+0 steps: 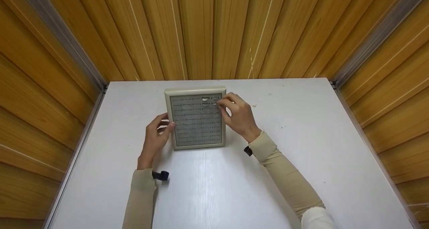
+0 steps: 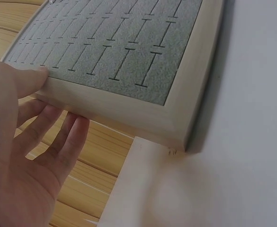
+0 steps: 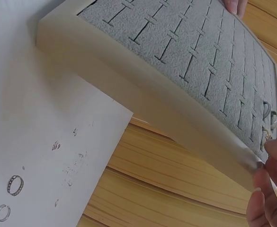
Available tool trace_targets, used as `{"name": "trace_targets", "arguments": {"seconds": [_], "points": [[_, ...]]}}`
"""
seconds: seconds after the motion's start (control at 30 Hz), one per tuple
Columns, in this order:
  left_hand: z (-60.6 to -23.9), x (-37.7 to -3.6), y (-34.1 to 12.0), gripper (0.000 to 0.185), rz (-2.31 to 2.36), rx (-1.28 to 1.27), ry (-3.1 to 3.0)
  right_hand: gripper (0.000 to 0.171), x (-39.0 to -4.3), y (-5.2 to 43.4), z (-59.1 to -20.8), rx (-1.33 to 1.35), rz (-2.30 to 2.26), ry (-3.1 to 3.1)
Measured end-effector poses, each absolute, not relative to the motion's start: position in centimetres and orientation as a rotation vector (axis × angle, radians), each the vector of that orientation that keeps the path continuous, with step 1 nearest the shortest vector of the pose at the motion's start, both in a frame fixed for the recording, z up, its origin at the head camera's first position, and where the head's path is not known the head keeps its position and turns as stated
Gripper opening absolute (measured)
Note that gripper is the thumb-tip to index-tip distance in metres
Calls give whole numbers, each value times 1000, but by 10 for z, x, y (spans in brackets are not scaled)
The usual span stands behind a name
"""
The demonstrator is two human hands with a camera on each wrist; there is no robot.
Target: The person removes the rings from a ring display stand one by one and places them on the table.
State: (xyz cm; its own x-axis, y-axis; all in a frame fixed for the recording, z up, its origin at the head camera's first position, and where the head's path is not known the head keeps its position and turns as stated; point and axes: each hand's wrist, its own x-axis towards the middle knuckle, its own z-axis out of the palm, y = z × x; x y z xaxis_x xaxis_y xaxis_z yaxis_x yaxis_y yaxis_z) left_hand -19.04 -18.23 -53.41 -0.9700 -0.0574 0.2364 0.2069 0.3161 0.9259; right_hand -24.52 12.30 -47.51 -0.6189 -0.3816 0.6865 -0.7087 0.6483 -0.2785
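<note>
Tray: a rectangular cream-framed ring display tray (image 1: 196,122) with a grey felt-like insert cut into rows of narrow slots, lying flat on the far middle of the worktop; its frame is smooth with rounded corners (image 2: 176,109) (image 3: 143,90).
Rings in tray: a few small pale metal rings (image 1: 205,99) stand in slots of the top two rows near the far right corner (image 3: 266,111).
Left hand: the left hand (image 1: 156,138) rests against the tray's left edge, thumb (image 2: 20,78) laid on the frame, fingers relaxed and straight beside it; an open grip that closes on nothing.
Right hand: the right hand (image 1: 238,115) is at the tray's far right corner, fingertips (image 3: 275,151) curled together over the slots; whether they pinch a ring cannot be told.
Loose rings: two thin rings (image 3: 8,198) lie on the worktop, well apart from the tray.
Worktop: a smooth white worktop (image 1: 301,155) with faint scuffs.
Walls: ribbed orange-brown wooden panels (image 1: 214,31).
Sleeves: beige fabric sleeves (image 1: 285,175).
</note>
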Motion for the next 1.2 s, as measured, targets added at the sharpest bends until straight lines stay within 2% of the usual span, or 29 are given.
{"name": "trace_targets", "arguments": {"seconds": [0.7, 0.97, 1.2], "points": [[-536, -192, -184, 40, -1704, -148, -2353, 8, -246, 108, -477, 821, 563, -2281], [-560, -203, -191, 42, -1699, -132, -2354, 9, -245, 108, -477, 825, 578, -2284], [-563, -206, -194, 40, -1674, -194, -2341, 11, -245, 109, -476, 840, 607, -2268]]}}
